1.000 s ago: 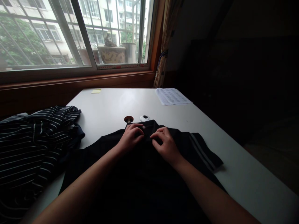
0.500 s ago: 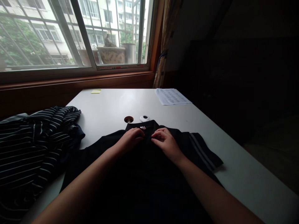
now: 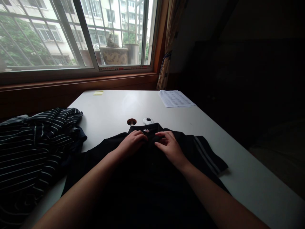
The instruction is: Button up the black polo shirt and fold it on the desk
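A black collared shirt [image 3: 147,178] lies spread on the white table, its collar towards the window and a small pale label inside the neck. Two grey stripes run along the sleeve on the right. At the left side of the collar, my left hand [image 3: 133,142] has its fingers curled over the cloth, with the thumb hidden. My right hand [image 3: 170,148] holds the collar's right side between thumb and fingers, and dark cloth shows in that grip. The two hands are a short way apart, in front of the label.
A heap of black-and-white striped clothing [image 3: 40,149] lies on the left of the white table [image 3: 114,105]. Beyond the collar are a round cable hole [image 3: 132,121] and a white ring-shaped cover [image 3: 148,121]. Printed papers [image 3: 176,99] and a yellow note [image 3: 98,93] lie farther back.
The fingers of my right hand have spread a little from the thumb, with dark collar cloth now showing between them. My left hand and the shirt stay almost where they were.
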The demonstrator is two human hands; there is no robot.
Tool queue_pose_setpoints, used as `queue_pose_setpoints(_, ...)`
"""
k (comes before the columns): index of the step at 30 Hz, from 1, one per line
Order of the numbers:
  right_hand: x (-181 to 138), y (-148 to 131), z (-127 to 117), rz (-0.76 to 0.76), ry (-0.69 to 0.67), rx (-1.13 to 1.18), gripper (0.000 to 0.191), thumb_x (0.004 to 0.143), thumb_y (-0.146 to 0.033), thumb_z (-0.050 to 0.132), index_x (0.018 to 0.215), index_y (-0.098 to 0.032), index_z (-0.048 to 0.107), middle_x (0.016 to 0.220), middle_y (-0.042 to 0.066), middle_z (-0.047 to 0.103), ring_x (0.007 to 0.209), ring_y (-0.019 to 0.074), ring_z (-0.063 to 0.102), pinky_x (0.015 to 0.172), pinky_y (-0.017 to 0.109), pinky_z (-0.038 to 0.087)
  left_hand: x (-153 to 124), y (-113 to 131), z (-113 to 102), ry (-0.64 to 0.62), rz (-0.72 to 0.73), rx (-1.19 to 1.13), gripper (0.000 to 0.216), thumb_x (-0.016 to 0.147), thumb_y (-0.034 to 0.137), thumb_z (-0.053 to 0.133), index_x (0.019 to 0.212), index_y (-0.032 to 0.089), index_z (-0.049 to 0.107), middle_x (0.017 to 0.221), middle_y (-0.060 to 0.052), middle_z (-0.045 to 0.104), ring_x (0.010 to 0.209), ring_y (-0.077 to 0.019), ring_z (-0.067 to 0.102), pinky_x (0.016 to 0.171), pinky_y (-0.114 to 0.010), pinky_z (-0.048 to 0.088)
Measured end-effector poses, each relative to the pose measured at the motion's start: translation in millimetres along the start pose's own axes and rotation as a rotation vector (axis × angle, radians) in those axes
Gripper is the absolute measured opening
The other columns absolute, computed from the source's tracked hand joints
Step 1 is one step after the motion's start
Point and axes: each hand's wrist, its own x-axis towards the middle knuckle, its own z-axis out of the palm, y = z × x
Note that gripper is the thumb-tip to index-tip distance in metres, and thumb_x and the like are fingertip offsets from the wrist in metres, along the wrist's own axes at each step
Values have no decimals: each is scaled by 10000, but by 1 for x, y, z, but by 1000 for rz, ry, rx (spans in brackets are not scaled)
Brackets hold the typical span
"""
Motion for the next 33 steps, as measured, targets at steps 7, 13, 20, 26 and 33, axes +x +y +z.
queue_pose_setpoints(7, -4, -7, 2, -32, 23, -84, 283, 807, -160, 646, 1071, -260, 667, 1087, 28, 514, 810, 143, 599, 792, 328, 552, -1, 2, -3, -78, 4, 184, 135, 955, 202, 572, 1060, 213, 655, 1079, -63, 624, 957, -226, 522, 858, -364, 499)
queue_pose_setpoints(13, -5, -10, 3, -85, 32, -117, 277, 817, -131, 627, 1056, -264, 669, 1057, 25, 520, 812, 149, 596, 790, 334, 545, 0, -3, 0, -64, -58, 104, 95, 928, 197, 625, 1010, 222, 665, 1088, -38, 660, 1065, -241, 524, 936, -381, 471)
queue_pose_setpoints(20, -5, -12, 4, -108, 59, -140, 294, 814, -107, 625, 1061, -261, 665, 1078, 30, 516, 812, 145, 598, 791, 330, 545, 0, -7, 3, -54, -107, 50, 99, 900, 193, 667, 988, 238, 674, 1024, -10, 688, 1013, -237, 544, 904, -372, 460)
queue_pose_setpoints(26, -5, -13, 3, -106, 55, -147, 282, 810, -114, 627, 1045, -263, 670, 1061, 30, 524, 809, 153, 595, 787, 340, 547, 0, -6, -1, 20, -98, -30, 137, 904, 200, 649, 1035, 238, 652, 1015, -28, 643, 942, -216, 557, 859, -358, 472)
queue_pose_setpoints(33, -5, -14, 3, -112, 45, -154, 287, 810, -108, 616, 1047, -263, 667, 1052, 28, 524, 804, 151, 594, 782, 336, 546, 2, -4, -3, -21, -114, 4, 190, 827, 122, 659, 972, 241, 686, 947, -31, 618, 905, -220, 539, 823, -352, 471)
